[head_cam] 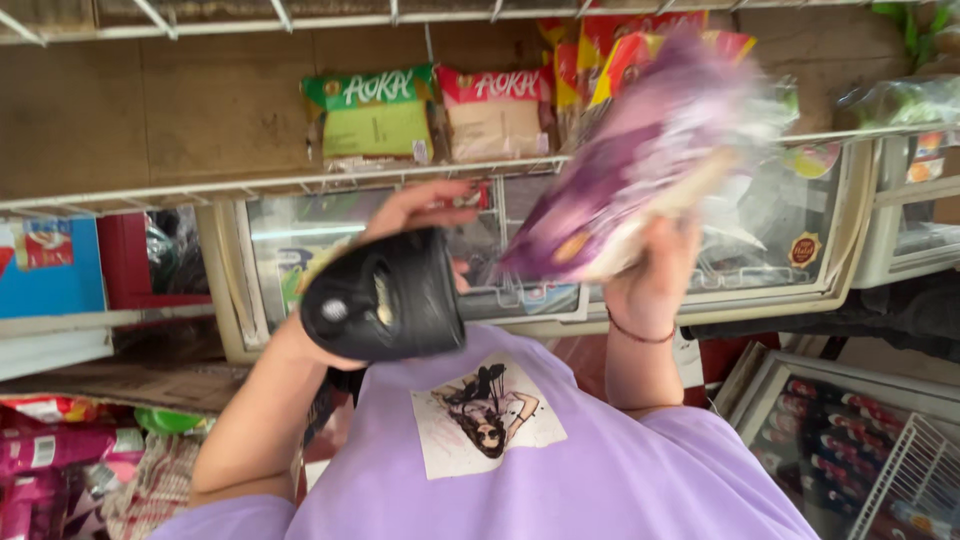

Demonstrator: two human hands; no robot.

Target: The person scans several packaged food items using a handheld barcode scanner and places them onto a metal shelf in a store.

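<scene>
Purple snack packets [640, 160], a blurred bunch with pale cream undersides and glossy clear film at the edges, are raised in front of the wire shelf, gripped from below by the right hand [655, 270], whose fingers close around their lower end (a thin bracelet circles that wrist). The left hand [420, 215] is lifted beside them with fingers loosely curled and nothing in it, and a black device [383, 295] is strapped at its wrist. Behind the packets, the wire shelf [300, 182] carries a green bread packet [372, 115], a red bread packet [495, 112] and red-and-yellow snack bags [600, 55], partly hidden by the raised bunch. Below the shelf stands a glass-topped freezer chest [810, 290]. Pink packets [50, 450] lie at lower left.
</scene>
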